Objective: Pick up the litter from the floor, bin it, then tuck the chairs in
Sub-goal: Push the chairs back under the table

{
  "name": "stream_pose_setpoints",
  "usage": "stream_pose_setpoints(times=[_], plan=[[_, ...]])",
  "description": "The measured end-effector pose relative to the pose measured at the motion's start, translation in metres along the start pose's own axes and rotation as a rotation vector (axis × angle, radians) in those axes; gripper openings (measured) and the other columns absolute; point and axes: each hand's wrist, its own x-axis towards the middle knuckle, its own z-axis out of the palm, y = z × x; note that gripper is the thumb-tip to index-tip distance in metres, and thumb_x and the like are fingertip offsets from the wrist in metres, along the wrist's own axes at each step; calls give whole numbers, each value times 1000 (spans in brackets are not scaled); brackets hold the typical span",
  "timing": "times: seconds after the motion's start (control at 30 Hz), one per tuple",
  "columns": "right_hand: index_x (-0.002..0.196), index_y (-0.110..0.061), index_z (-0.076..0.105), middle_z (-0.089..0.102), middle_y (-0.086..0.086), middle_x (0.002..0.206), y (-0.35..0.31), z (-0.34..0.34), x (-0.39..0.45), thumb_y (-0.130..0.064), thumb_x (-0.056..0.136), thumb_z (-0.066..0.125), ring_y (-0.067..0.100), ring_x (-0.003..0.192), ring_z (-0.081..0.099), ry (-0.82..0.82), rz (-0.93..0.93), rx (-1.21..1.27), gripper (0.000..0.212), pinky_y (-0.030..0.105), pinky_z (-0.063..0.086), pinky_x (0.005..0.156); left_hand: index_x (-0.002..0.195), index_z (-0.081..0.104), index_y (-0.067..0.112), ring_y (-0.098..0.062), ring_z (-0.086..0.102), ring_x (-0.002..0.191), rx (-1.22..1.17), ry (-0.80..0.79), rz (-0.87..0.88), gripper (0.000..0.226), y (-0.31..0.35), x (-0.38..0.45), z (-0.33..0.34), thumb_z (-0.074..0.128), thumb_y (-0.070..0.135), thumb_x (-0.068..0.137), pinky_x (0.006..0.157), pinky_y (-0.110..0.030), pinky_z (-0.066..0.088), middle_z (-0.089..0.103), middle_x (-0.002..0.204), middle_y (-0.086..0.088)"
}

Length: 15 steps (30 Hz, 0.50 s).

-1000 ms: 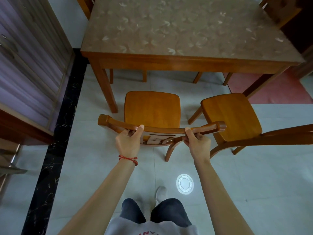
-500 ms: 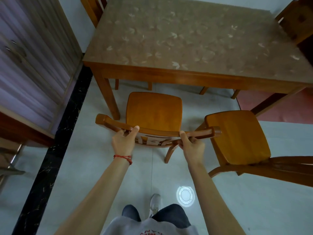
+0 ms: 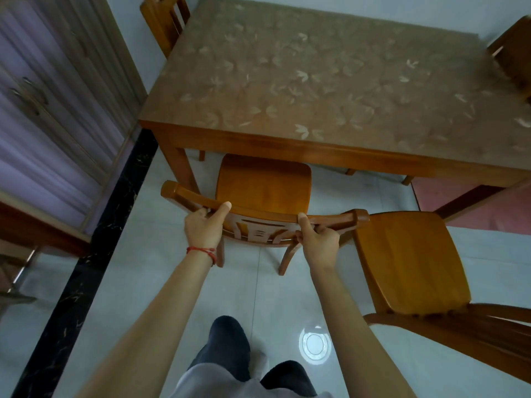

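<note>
Both grips are wrapping the curved top rail of the chair [image 3: 264,188]: left hand [image 3: 202,229] is curling its fingers over the far side w/ the thumb lying along the rail's top, right hand [image 3: 319,242] is doing the same nearer the rail's right end. Holding it w/ hands spread apart is probably giving even steering, so the chair is going straight into the gap beside the surface leg rather than twisting.

Seat's front edge is sitting just at, maybe slightly under, the near edge of the surface [image 3: 316,81]; the blur is making the exact overlap hard to call. Chair's rear legs are standing on the floor [image 3: 158,282], back still well clear of the surface apron, so the tuck is looking about half done.

Second chair [image 3: 408,259] is standing to the right, turned at an angle and pulled well out; likely the next one needing tucking. Its seat corner is sitting just beside the held chair's right rail end, so a straight push is mattering to avoid knocking it.

No litter is showing on the visible floor.
</note>
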Motion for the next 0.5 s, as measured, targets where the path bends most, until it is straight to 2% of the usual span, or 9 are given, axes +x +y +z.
stream_pose_setpoints(times=[0.13, 0.3, 0.43, 0.5], plan=[[64, -6, 59, 65, 6, 64, -11, 12, 27, -34, 84, 63, 26, 72, 68, 9, 15, 8, 34, 35, 55, 70, 59, 60, 18, -29, 67, 83, -19, 1, 12, 27, 12, 25, 14, 70, 37, 74, 86, -46, 53, 67, 75, -10], [68, -3, 63, 66, 9, 66, -28, 28, 66, -35, 83, 63, 28, 73, 69, 13, 21, -6, 35, 44, 56, 79, 58, 60, 19, -28, 67, 82, -58, -1, -3, 26, 29, 61, 35, 72, 35, 73, 85, -47, 53, 65, 70, -3], [66, -8, 63, 70, 16, 75, -42, 37, 94, -34, 83, 64, 29, 76, 69, 16, 28, 6, 31, 46, 56, 81, 60, 60, 18, -26, 67, 82, -72, -9, 5, 23, 41, 83, 52, 72, 32, 75, 83, -43, 54, 67, 76, -8], [68, -7, 63, 70, 14, 76, -47, 41, 105, -33, 83, 63, 27, 76, 69, 19, 27, 3, 30, 45, 56, 81, 60, 60, 18, -25, 67, 81, -71, -16, 17, 23, 46, 92, 59, 71, 32, 75, 81, -40, 55, 67, 74, -7]])
